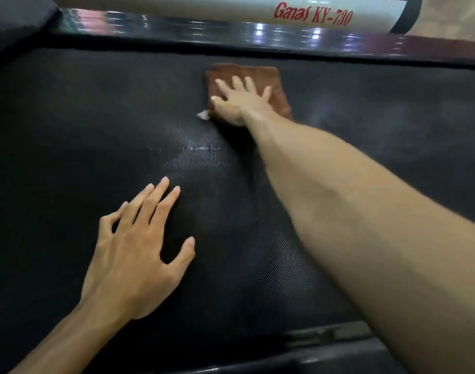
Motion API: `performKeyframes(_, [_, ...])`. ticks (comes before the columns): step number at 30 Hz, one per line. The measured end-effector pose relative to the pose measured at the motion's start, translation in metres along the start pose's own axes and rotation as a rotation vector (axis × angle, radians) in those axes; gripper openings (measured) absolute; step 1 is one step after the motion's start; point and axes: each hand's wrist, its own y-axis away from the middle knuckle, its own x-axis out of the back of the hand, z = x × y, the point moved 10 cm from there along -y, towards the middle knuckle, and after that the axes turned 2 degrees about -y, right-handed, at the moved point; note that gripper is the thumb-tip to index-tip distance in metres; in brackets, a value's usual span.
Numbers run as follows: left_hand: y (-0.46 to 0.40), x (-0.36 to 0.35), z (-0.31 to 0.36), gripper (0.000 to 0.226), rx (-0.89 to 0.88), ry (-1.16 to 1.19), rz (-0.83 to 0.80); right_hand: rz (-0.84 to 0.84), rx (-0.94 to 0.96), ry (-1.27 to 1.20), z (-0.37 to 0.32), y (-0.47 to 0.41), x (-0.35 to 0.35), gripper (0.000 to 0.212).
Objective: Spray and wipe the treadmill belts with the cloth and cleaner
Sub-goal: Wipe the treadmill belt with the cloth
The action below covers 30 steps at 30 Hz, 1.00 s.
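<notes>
The black textured treadmill belt (68, 130) fills most of the view. A folded brown cloth (271, 79) lies flat on it near the far side rail, with a small white tag at its near left corner. My right hand (239, 99) presses on the cloth with fingers spread and straight, the arm stretched across the belt. My left hand (139, 249) rests flat on the belt near me, fingers straight and slightly apart, holding nothing. A faint wet sheen shows on the belt between the two hands. No cleaner bottle is in view.
A glossy dark side rail (231, 31) runs along the belt's far edge. Beyond it lies a white frame tube (231, 6) with red lettering. A dark near-side rail (325, 344) borders the belt at the bottom.
</notes>
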Motion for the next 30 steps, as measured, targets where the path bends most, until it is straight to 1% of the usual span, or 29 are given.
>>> performKeyframes(2, [0.002,0.000,-0.002,0.080,0.002,0.004,0.001,-0.062,0.220,0.039,-0.060,0.010,-0.015,0.061])
performKeyframes(3, [0.002,0.000,-0.002,0.080,0.002,0.007,0.004,-0.092,0.311,0.057,-0.075,0.016,-0.022,0.061])
performKeyframes(4, [0.000,0.001,-0.002,0.080,0.000,0.009,0.007,-0.106,0.370,0.066,-0.080,0.017,-0.023,0.062])
performKeyframes(5, [0.000,0.001,-0.001,0.080,-0.002,0.013,0.006,-0.104,0.374,0.058,-0.071,0.016,-0.020,0.063])
performKeyframes(6, [0.000,0.000,0.000,0.081,-0.006,0.017,0.006,-0.076,0.305,0.044,-0.049,0.010,-0.013,0.065])
performKeyframes(9, [0.000,0.001,-0.001,0.081,0.010,0.028,0.011,0.037,-0.056,-0.033,0.045,0.005,0.008,0.068])
performKeyframes(10, [0.000,0.001,0.000,0.081,0.015,0.031,0.010,0.051,-0.139,-0.058,0.069,0.013,0.009,0.069])
performKeyframes(11, [0.000,0.001,0.000,0.081,0.021,0.033,0.010,0.057,-0.180,-0.073,0.082,0.023,0.008,0.068])
performKeyframes(13, [0.000,0.002,0.000,0.082,0.023,0.031,0.011,0.083,-0.167,-0.090,0.077,0.049,-0.003,0.067])
performKeyframes(14, [-0.001,0.002,0.000,0.082,0.026,0.030,0.012,0.103,-0.110,-0.086,0.063,0.064,-0.008,0.066])
performKeyframes(15, [-0.001,0.003,0.000,0.082,0.025,0.031,0.006,0.113,-0.025,-0.066,0.046,0.085,-0.015,0.066])
performKeyframes(17, [0.000,0.003,0.001,0.083,0.025,0.027,0.001,0.106,0.203,-0.009,0.014,0.145,-0.028,0.069])
performKeyframes(18, [0.001,0.005,0.000,0.083,0.030,0.026,0.003,0.090,0.306,0.008,0.007,0.181,-0.034,0.071])
performKeyframes(19, [0.001,0.005,0.000,0.083,0.032,0.030,0.002,0.075,0.371,0.016,0.010,0.214,-0.041,0.071])
performKeyframes(20, [0.001,0.005,0.001,0.083,0.033,0.034,0.003,0.073,0.381,0.030,0.023,0.239,-0.044,0.070])
performKeyframes(22, [0.001,0.005,-0.001,0.082,0.038,0.035,0.014,0.103,0.269,0.048,0.065,0.247,-0.038,0.069])
performKeyframes(24, [0.000,0.005,0.000,0.082,0.034,0.023,0.008,0.119,0.071,0.030,0.103,0.210,-0.024,0.071])
performKeyframes(26, [0.000,0.003,-0.001,0.083,0.030,0.018,-0.007,0.090,-0.068,0.003,0.114,0.164,-0.013,0.068])
performKeyframes(28, [0.000,0.003,-0.002,0.083,0.038,0.021,0.001,0.059,-0.052,0.009,0.093,0.133,-0.013,0.065])
performKeyframes(30, [0.001,0.004,-0.002,0.083,0.032,0.024,0.011,0.080,0.040,0.010,0.059,0.140,-0.021,0.065])
